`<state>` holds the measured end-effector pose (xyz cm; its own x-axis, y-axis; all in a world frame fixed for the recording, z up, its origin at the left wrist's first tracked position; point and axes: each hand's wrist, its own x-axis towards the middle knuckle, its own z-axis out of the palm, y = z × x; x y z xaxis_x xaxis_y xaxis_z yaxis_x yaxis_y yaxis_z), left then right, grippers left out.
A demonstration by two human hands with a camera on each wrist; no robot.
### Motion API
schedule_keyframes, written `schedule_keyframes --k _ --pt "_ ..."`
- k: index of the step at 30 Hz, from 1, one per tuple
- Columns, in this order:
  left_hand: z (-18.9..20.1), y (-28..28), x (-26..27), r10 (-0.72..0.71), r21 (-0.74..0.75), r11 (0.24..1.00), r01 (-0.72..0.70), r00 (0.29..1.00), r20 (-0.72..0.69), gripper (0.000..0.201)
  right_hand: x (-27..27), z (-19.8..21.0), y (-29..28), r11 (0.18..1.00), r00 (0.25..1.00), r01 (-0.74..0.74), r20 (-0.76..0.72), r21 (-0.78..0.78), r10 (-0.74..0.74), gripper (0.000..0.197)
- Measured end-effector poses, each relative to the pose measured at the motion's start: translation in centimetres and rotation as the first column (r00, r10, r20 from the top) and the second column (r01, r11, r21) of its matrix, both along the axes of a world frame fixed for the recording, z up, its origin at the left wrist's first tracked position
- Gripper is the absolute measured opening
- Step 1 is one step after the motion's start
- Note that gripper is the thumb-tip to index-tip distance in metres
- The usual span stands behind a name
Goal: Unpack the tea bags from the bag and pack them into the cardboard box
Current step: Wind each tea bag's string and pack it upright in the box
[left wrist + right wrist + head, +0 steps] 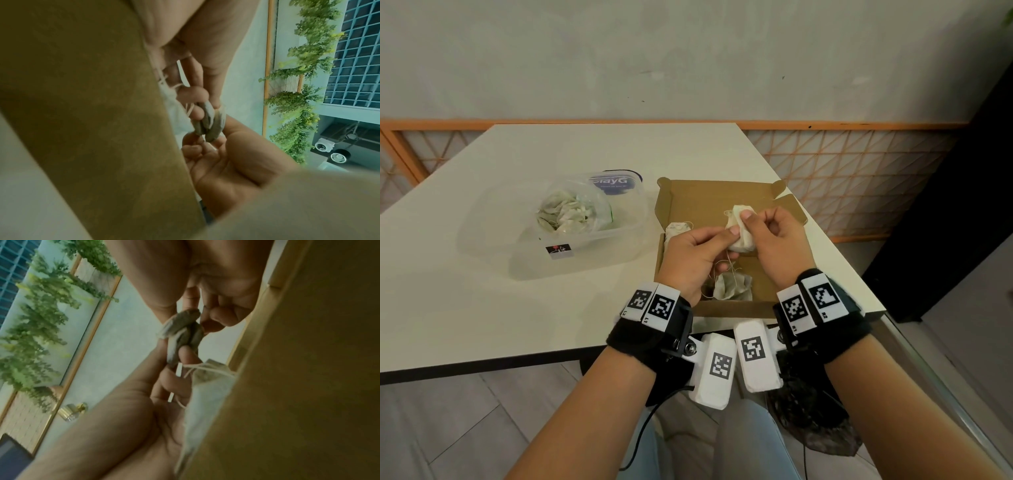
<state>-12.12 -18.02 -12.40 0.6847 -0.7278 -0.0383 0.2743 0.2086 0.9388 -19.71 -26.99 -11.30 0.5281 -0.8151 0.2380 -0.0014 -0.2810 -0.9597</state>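
Observation:
Both hands hover over the open cardboard box [709, 198], working on one clump of tea bags [739, 233] with loose strings hanging below. My left hand [727, 241] pinches the clump from the left. From the right, my right hand [750, 222] pinches it with thumb on top. The wrist views show the same grey-brown tea bags [209, 125] [180, 331] squeezed between fingertips of both hands. One tea bag [678, 229] lies at the box's far left and another [732, 289] near its front wall. A clear plastic bag [566, 216] holds several more tea bags.
The plastic bag sits in a clear plastic container [619, 246] left of the box on the white table [500, 308]. The box lies close to the table's right and near edges. A wall and an orange lattice panel stand behind.

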Motion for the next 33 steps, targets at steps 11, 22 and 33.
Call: schedule_keyframes --k 11,22,33 --pt "0.3 0.4 0.2 -0.089 -0.007 0.996 0.089 0.996 -0.022 0.010 0.3 0.4 0.3 0.988 0.989 -0.027 -0.149 -0.149 0.004 0.021" --pt "0.6 0.8 1.7 -0.105 -0.242 0.970 0.010 0.917 -0.384 0.010 -2.3 -1.0 -0.1 0.813 0.644 -0.545 -0.723 -0.207 0.248 0.034" --pt "0.7 1.7 2.0 -0.145 -0.309 0.951 0.010 0.896 -0.419 0.009 -2.8 1.3 -1.3 0.884 0.635 -0.310 -0.768 -0.351 -0.083 0.013"
